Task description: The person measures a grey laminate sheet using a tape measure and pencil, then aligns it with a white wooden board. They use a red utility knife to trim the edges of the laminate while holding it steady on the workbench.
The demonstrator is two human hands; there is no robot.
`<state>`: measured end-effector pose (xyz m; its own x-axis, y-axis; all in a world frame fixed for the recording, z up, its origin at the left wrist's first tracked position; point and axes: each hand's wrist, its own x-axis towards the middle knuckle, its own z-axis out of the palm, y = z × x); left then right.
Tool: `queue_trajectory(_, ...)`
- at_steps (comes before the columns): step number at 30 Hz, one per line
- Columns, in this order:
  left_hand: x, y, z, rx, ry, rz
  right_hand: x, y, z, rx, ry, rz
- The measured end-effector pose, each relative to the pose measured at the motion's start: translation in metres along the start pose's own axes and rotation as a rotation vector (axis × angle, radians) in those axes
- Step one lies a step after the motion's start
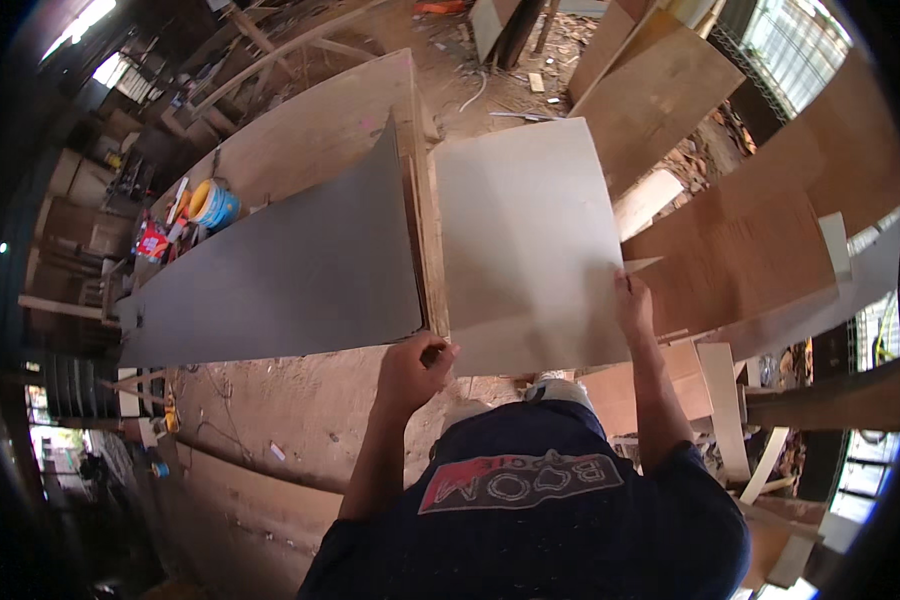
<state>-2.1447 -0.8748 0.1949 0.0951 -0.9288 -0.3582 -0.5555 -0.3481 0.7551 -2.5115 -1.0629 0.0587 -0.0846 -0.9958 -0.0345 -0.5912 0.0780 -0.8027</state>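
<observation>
A pale, smooth sheet (530, 230) hangs in front of me, right of the workbench. My right hand (635, 300) grips its right edge, thumb on the face. At the sheet's near left edge, my left hand (417, 372) is closed with curled fingers, seemingly pinching that edge; the fingertips are partly hidden. This hand is also close to the near corner of a dark grey sheet (290, 265), which lies on the bench with its far corner curling up. A wooden edge (427, 230) of the bench runs between the two sheets.
On the bench's left side stand a blue and yellow bucket (213, 204) and a red packet (152, 243) among tools. Brown plywood panels (740, 260) lean at the right. Wooden offcuts (722, 410) lie near my right arm, and scraps litter the floor ahead.
</observation>
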Motion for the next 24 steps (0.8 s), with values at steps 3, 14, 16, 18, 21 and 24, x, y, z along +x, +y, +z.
queue_trajectory(3, 0.007, 0.014, -0.005, 0.245, 0.566, 0.174, 0.038, -0.018, 0.038, 0.106, -0.104, 0.005)
queue_trajectory(14, 0.052, -0.040, -0.015, 0.408, 0.398, 0.177, 0.052, -0.070, 0.189, 0.047, -0.174, 0.011)
queue_trajectory(16, 0.061, -0.050, -0.012, 0.392, 0.406, 0.215, 0.049, -0.084, 0.197, -0.026, -0.171, -0.009)
queue_trajectory(18, 0.073, -0.057, -0.010, 0.408, 0.370, 0.326, 0.044, -0.100, 0.204, -0.033, -0.254, 0.017)
queue_trajectory(21, 0.086, -0.063, -0.006, 0.428, 0.344, 0.380, 0.041, -0.119, 0.206, -0.033, -0.251, 0.061)
queue_trajectory(24, 0.094, -0.075, -0.003, 0.473, 0.313, 0.393, 0.040, -0.123, 0.210, -0.065, -0.234, 0.045)
